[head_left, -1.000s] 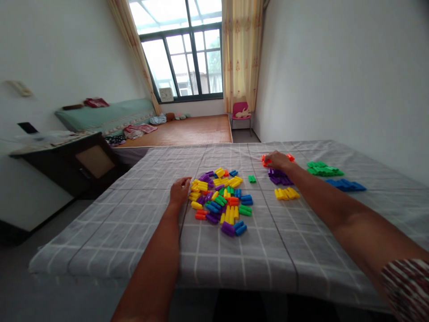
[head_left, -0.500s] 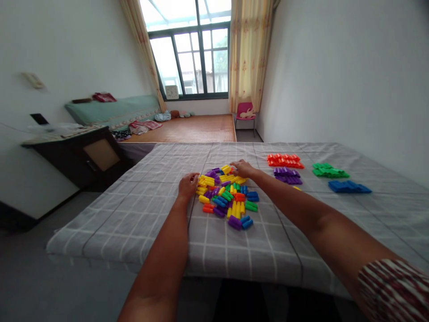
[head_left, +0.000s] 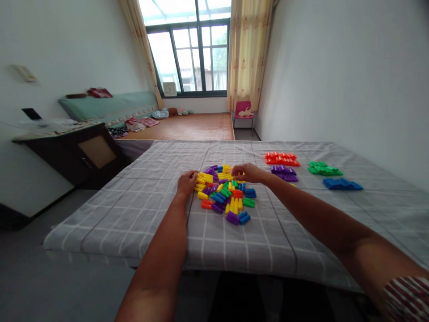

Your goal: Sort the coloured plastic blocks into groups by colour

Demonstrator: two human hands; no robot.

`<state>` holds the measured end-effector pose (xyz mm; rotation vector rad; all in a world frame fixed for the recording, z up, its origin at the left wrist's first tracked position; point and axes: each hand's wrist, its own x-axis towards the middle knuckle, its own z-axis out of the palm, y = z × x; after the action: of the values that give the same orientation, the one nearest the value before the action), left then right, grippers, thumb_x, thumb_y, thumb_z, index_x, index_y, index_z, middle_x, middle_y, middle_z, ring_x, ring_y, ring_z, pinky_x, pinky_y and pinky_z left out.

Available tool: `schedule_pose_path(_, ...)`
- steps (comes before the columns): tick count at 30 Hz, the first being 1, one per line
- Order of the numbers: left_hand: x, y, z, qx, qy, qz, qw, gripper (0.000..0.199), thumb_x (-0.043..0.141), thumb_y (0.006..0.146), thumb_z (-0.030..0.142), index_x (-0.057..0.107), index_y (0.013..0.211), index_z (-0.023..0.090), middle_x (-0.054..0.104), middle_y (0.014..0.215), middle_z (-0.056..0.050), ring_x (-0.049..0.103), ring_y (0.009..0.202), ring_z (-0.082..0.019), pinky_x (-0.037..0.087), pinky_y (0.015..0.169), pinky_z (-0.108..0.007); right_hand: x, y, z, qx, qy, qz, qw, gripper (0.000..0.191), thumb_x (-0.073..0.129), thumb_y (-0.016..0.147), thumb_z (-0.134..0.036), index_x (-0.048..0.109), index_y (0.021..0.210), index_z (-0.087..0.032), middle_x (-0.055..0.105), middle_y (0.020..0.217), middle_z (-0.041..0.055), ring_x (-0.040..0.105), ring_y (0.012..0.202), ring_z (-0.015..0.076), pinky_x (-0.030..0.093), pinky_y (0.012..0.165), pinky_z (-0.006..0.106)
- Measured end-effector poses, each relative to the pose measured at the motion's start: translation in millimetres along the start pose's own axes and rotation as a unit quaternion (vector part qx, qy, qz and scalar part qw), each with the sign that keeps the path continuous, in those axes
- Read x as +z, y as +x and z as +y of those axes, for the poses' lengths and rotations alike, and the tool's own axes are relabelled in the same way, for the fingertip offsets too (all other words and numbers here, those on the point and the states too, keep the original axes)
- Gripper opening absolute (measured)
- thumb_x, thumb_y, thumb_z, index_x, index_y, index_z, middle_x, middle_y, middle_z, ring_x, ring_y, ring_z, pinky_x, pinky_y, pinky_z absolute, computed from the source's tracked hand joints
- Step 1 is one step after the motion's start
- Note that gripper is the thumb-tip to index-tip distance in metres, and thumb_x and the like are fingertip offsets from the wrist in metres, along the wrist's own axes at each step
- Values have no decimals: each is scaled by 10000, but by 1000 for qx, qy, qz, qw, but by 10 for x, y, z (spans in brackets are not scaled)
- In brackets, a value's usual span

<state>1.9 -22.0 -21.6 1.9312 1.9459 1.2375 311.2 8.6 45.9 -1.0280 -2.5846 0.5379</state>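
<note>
A mixed pile of yellow, purple, green, blue and orange plastic pieces (head_left: 224,192) lies on the checked grey cloth. At the pile's left edge is my left hand (head_left: 187,182), its fingers curled beside some yellow pieces; what it holds, if anything, is too small to tell. My right hand (head_left: 246,172) reaches over the upper right of the pile, fingers bent down at yellow pieces, and its fingertips are partly hidden. Sorted groups lie to the right: orange (head_left: 282,159), purple (head_left: 284,173), green (head_left: 324,169) and blue (head_left: 342,184).
The grey checked cloth (head_left: 134,219) covers the table, whose front edge is near me. A dark cabinet (head_left: 70,154) stands at the left. Beyond the table are a bed (head_left: 201,125), a pink chair (head_left: 243,109) and a window (head_left: 191,58).
My right hand has moved slightly down and over the yellow pieces, covering some of them. My left hand stays by the pile's left edge. The whole view has shifted a little.
</note>
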Motion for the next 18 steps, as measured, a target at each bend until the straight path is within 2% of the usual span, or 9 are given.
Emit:
schedule_pose_path(4, -4, 3, 0, 0, 8, -1, 1000, 318, 469, 833, 289, 731, 974, 178, 730, 957, -74, 649, 823, -178, 496, 770, -276, 162, -325, -111, -67, 37, -43, 996, 264, 766, 663, -286, 695, 912, -239, 692, 856, 3, 602, 709, 141, 440, 646, 238)
schedule_pose_path(8, -33, -10, 31, 0, 16, -6, 1000, 329, 464, 827, 287, 731, 974, 161, 731, 954, -91, 653, 833, -198, 497, 771, -297, 183, -461, -55, -25, 94, -4, 995, 265, 717, 698, -235, 642, 951, -204, 658, 818, 10, 599, 703, 140, 445, 606, 231)
schedule_pose_path(11, -51, -24, 42, -1, 13, -7, 1000, 324, 467, 820, 280, 732, 970, 168, 734, 947, -87, 655, 830, -201, 500, 768, -302, 127, -506, 34, -17, 123, 25, 992, 336, 661, 733, -202, 606, 1064, -215, 647, 895, 11, 598, 703, 120, 464, 614, 224)
schedule_pose_path(14, -47, -23, 26, -3, 8, -8, 1000, 321, 469, 818, 287, 730, 970, 179, 736, 958, -80, 659, 836, -196, 502, 773, -296, 85, -569, 111, -33, 88, 40, 995, 257, 637, 744, -172, 642, 998, -208, 623, 986, 35, 605, 723, 108, 476, 658, 224)
schedule_pose_path(18, -33, -5, -8, 0, 10, -10, 1000, 324, 473, 824, 311, 728, 975, 183, 738, 948, -80, 662, 846, -197, 501, 770, -291, 51, -661, 205, -1, -4, 51, 999, 170, 678, 720, -181, 662, 890, -179, 626, 903, 41, 608, 704, 122, 460, 667, 236)
